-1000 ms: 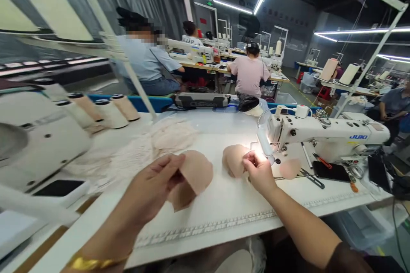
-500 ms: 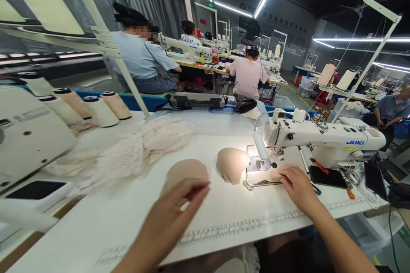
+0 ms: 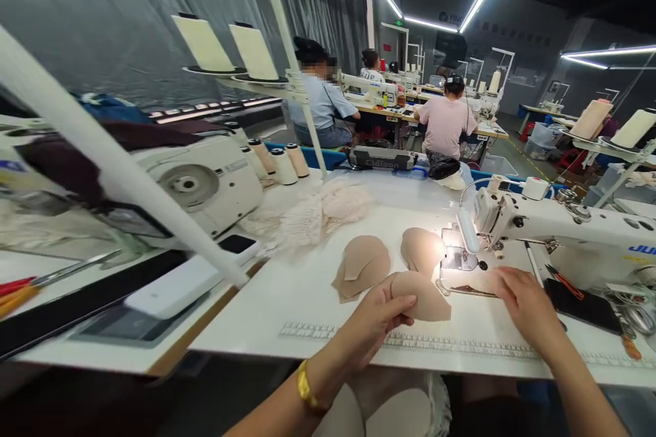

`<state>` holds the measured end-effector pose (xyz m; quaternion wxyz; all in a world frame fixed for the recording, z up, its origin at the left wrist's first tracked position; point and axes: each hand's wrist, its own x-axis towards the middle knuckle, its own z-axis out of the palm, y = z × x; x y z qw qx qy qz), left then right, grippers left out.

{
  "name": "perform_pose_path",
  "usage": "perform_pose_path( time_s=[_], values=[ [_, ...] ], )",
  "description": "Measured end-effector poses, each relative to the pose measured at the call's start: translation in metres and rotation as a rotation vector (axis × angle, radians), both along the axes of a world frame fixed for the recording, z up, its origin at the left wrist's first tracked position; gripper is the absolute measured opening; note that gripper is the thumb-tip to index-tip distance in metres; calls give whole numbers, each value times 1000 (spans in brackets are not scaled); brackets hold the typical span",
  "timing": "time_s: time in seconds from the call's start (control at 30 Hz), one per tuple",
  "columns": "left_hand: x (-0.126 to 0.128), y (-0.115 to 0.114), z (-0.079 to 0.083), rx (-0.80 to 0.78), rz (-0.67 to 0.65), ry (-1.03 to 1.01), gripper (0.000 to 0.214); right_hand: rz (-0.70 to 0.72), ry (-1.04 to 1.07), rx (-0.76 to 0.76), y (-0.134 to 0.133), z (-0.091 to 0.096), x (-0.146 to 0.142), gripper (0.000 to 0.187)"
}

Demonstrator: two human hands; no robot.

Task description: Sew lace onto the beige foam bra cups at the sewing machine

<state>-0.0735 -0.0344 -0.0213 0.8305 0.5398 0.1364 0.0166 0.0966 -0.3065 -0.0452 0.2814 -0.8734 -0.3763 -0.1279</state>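
My left hand (image 3: 378, 317) pinches a beige foam cup piece (image 3: 423, 295) and holds it just above the white table (image 3: 318, 300), near the front edge. My right hand (image 3: 523, 300) rests with fingers spread flat on another beige piece (image 3: 474, 281) lying on the bed of the white sewing machine (image 3: 558, 235), right of the lit needle area (image 3: 458, 258). A small stack of beige cup pieces (image 3: 361, 266) and one domed cup (image 3: 421, 249) lie on the table behind my left hand.
A pile of pale lace fabric (image 3: 322, 212) lies further back. A second machine (image 3: 205, 181) and thread cones (image 3: 279, 162) stand at left, crossed by a slanted white pole (image 3: 117, 164). A black phone (image 3: 581, 307) lies by the machine. Other people sew at tables behind.
The view swung left. My left hand set one cup piece on the stack and now holds another. My right hand moved from the domed cup to the piece by the needle.
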Motion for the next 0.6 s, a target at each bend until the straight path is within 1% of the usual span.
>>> perform_pose_path(
  time_s=[0.07, 0.13, 0.2, 0.23, 0.3, 0.33, 0.37, 0.43, 0.47, 0.5, 0.53, 0.57, 0.6],
  values=[
    [-2, 10, 8, 71, 2, -10, 41, -36, 25, -168, -14, -9, 29, 46],
    [-3, 23, 17, 159, 15, -33, 44, -51, 83, -289, -20, -11, 43, 45],
    [-4, 41, 26, 253, 33, -54, 47, -56, 122, -330, -19, -5, 42, 36],
    [-3, 52, 30, 297, 39, -57, 49, -47, 137, -310, -17, 0, 36, 29],
    [-1, 76, 34, 406, 50, -51, 55, 7, 223, -203, -7, 13, 16, 14],
    [1, 89, 35, 495, 65, -37, 57, 58, 312, -120, 1, 18, 4, 11],
    [3, 100, 35, 627, 98, -4, 58, 112, 448, -32, 10, 23, -8, 15],
    [6, 118, 32, 982, 217, 95, 60, 200, 740, 154, 35, 27, -30, 24],
    [6, 122, 30, 1158, 291, 139, 60, 218, 860, 230, 49, 28, -38, 30],
    [6, 124, 28, 1303, 364, 158, 60, 226, 947, 301, 65, 27, -43, 37],
    [6, 122, 27, 1400, 428, 145, 59, 231, 996, 356, 81, 27, -46, 44],
    [5, 118, 25, 1447, 468, 103, 56, 226, 1000, 398, 98, 25, -45, 48],
    [6, 112, 25, 1448, 483, 51, 52, 212, 948, 442, 114, 24, -42, 51]
  ],
)
